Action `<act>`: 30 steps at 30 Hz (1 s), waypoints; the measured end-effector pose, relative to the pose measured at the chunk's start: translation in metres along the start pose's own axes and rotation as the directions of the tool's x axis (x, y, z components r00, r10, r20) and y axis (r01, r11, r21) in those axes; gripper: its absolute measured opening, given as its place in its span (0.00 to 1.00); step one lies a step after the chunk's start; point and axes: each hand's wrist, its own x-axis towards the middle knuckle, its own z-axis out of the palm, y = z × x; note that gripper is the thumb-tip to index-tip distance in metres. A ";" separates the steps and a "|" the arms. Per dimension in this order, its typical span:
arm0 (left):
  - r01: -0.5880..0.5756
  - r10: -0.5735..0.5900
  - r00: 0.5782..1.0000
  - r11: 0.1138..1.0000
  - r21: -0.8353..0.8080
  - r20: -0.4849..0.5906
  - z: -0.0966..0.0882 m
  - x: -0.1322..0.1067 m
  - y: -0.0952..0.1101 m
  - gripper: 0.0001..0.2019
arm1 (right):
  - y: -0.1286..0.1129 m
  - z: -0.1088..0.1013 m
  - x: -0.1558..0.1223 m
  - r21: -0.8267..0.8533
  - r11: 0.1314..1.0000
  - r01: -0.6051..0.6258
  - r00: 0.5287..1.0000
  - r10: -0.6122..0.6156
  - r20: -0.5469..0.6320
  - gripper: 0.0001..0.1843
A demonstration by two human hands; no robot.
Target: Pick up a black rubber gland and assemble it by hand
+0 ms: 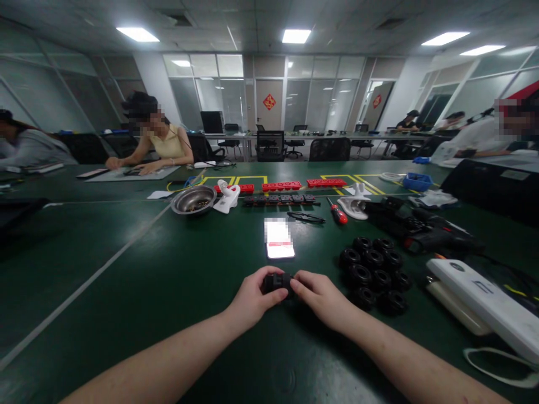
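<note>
While left hand [255, 292] and right hand [319, 290] pinch a small chunky black part [279, 280] between fingers [302, 276], glossy dark-green tabletop [168, 297] beneath it, tall glass-panelled partitions [327, 92] far beyond it

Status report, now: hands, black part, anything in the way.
Black part gripped between left hand and right hand. Phone just beyond, touching neither hand. Round black pieces clustered right, also apart.
</note>
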 end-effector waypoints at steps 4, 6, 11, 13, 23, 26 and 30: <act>0.044 -0.042 0.998 0.996 -0.074 0.037 -0.001 0.002 0.001 0.20 | 0.003 0.003 0.001 0.033 0.998 0.050 0.998 -0.049 -0.034 0.08; 0.054 -0.053 0.998 0.995 -0.087 0.018 -0.001 0.002 0.003 0.19 | 0.003 0.004 0.000 0.026 0.997 0.079 0.995 -0.077 -0.059 0.10; 0.027 -0.028 0.999 0.999 -0.045 -0.026 0.001 0.000 0.008 0.17 | -0.002 0.000 -0.005 -0.093 0.993 0.073 0.991 -0.082 -0.107 0.11; 0.023 -0.023 0.999 0.999 -0.023 -0.036 0.002 -0.002 0.008 0.18 | -0.003 -0.002 -0.004 -0.097 0.994 0.052 0.993 -0.061 -0.097 0.11; 0.035 -0.027 0.999 0.976 -0.217 0.042 0.000 0.002 0.001 0.22 | -0.001 -0.001 -0.002 -0.072 0.988 0.134 0.988 -0.139 -0.062 0.13; 0.040 -0.034 0.999 0.977 -0.210 0.034 0.000 0.002 0.001 0.20 | -0.002 -0.003 -0.004 -0.091 0.982 0.163 0.984 -0.168 -0.053 0.18; 0.040 -0.039 0.999 0.988 -0.150 0.016 0.001 0.000 0.003 0.18 | -0.004 -0.005 -0.006 -0.202 0.969 0.139 0.985 -0.156 -0.071 0.17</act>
